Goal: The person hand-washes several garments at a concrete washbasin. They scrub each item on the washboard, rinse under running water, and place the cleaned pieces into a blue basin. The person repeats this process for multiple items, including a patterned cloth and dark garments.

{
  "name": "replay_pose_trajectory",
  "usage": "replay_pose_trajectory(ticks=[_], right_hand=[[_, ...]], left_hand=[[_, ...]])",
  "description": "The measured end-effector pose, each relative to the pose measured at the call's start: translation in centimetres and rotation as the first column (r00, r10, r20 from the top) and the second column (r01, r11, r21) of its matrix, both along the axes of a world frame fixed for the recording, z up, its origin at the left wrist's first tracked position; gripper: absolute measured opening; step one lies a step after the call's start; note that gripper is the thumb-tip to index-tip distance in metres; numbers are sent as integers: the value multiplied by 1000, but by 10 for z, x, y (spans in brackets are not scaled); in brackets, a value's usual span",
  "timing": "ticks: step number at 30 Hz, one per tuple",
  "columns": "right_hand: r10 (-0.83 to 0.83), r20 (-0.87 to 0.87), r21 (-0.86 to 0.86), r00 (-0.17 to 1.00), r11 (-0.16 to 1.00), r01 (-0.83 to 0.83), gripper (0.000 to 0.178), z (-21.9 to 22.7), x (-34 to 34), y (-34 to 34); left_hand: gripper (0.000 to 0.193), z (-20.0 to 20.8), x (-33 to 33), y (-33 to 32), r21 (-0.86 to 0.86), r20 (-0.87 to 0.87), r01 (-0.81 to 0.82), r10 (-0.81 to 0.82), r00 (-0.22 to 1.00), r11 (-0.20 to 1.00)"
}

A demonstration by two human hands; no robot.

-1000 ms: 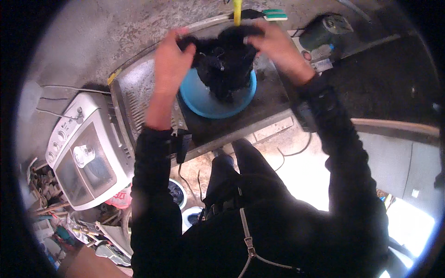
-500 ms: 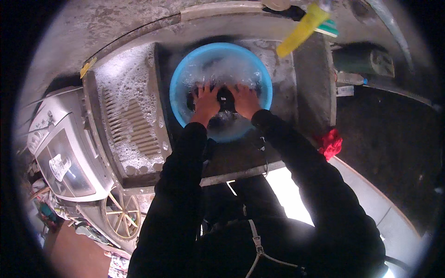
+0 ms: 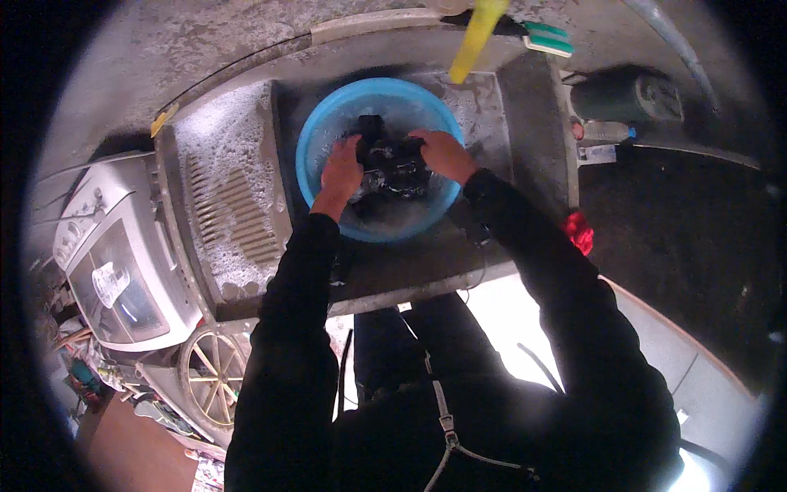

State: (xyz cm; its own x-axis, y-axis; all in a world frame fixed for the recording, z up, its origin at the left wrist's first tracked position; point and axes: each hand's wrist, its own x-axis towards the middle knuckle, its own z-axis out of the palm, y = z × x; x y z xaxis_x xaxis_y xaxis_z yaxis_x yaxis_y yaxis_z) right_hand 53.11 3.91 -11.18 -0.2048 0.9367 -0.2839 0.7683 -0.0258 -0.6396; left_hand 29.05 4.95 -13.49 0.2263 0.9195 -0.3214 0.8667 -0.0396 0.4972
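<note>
In the head view, both hands are sitting low in the blue bowl (image 3: 329, 135) in the upper middle of the frame; a second ago they were holding the dark cloth (image 3: 392, 164) up high above it, so now the cloth is back down in the soapy water, and that looks like rubbing and soaking going on again. The left hand (image 3: 343, 170) is closing its grip on the left side of the wet dark cloth, fingers curled and pressed into it; the right hand (image 3: 441, 153) is doing the same on the right side, fingers bent down around the cloth. The cloth is lying in the middle of the bowl, between the two hands, partly under the foam.

The bowl is standing on a grey stone wash surface (image 3: 426, 262); just left of it a ribbed washboard part (image 3: 234, 209) is lying covered in white suds. A yellow strip (image 3: 478, 37) is hanging at the top of the frame, with a green brush (image 3: 548, 38) beside it. A white machine (image 3: 115, 262) is sitting at the left edge; a red thing (image 3: 580, 232) is lying at the right of the surface.
</note>
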Motion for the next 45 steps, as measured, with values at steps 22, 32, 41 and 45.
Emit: replay_pose_trajectory(ticks=[22, 32, 41, 45], right_hand=[[-220, -144, 113, 965, 965, 237, 36, 165, -16, -109], [-157, -309, 372, 938, 888, 271, 19, 410, -14, -68], [286, -638, 538, 715, 830, 148, 25, 460, -7, -51], [34, -452, 278, 891, 955, 105, 38, 378, 5, -50]], left_hand=[[28, 145, -53, -87, -478, 714, -368, 597, 367, 798], [34, 385, -56, -35, -32, 875, -190, 119, 468, 981], [25, 439, -55, -20, 180, 894, -276, -40, 446, 944], [31, 361, -62, -9, 135, 806, -164, -13, 592, 977]])
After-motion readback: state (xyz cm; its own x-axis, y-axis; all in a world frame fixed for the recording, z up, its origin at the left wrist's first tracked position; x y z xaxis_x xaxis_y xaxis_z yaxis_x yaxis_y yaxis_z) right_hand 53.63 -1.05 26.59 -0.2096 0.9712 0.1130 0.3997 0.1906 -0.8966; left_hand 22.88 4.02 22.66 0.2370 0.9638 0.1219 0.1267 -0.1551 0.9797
